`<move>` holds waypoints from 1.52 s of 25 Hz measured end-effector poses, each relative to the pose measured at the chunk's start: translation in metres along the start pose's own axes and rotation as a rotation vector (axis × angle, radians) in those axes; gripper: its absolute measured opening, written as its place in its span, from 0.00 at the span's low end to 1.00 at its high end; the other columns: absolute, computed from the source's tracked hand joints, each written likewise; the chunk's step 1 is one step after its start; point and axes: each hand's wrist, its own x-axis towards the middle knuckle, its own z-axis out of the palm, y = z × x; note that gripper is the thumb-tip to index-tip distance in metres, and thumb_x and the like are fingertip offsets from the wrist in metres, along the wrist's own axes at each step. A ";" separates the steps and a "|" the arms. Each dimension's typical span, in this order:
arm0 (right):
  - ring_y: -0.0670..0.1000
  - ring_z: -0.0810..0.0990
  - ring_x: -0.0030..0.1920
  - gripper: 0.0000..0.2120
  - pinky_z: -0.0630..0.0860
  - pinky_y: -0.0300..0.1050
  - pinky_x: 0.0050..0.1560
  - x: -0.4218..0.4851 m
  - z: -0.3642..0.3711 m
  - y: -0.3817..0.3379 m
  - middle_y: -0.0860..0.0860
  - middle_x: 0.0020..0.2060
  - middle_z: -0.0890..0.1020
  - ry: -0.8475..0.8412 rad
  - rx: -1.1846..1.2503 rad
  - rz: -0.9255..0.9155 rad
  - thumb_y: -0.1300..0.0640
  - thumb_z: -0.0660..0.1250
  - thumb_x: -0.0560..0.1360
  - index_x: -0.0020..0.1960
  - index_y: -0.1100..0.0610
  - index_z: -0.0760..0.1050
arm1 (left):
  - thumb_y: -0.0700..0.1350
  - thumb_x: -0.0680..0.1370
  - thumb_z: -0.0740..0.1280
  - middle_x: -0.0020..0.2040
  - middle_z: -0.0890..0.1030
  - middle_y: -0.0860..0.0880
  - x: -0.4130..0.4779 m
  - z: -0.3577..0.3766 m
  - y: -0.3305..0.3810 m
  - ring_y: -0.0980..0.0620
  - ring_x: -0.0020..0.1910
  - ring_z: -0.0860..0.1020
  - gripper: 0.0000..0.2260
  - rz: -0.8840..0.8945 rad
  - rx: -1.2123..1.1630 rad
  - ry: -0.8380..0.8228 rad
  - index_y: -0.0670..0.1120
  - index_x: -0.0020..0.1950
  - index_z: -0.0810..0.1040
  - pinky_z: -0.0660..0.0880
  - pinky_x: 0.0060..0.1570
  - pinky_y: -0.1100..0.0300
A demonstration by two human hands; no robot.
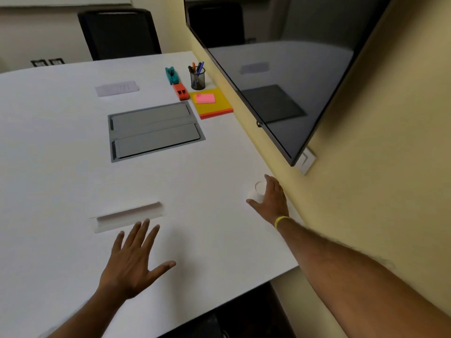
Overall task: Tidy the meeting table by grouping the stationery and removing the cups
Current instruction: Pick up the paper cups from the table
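Right hand (271, 200) cups a white cup (257, 191) — grip half-hidden — left hand (133, 261) splayed wide.

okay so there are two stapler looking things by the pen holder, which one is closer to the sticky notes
The orange stapler. It lies right beside the yellow sticky notes, almost touching their left edge. The teal stapler sits farther back, left of the pen holder.

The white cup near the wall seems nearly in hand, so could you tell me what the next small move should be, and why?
Probably close the right hand around the white cup and lift it. The hand is curved round it, thumb on one side and fingers on the other, but looks open, and the cup stands on the table. The stationery looks grouped by the pen holder.
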 end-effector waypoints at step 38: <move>0.59 0.81 0.57 0.16 0.82 0.50 0.49 -0.252 0.014 -0.311 0.57 0.58 0.77 -0.587 1.044 0.000 0.51 0.69 0.77 0.62 0.54 0.73 | 0.53 0.69 0.78 0.65 0.74 0.54 -0.149 -0.129 -0.112 0.55 0.56 0.79 0.35 0.162 -0.977 0.203 0.56 0.71 0.65 0.79 0.55 0.58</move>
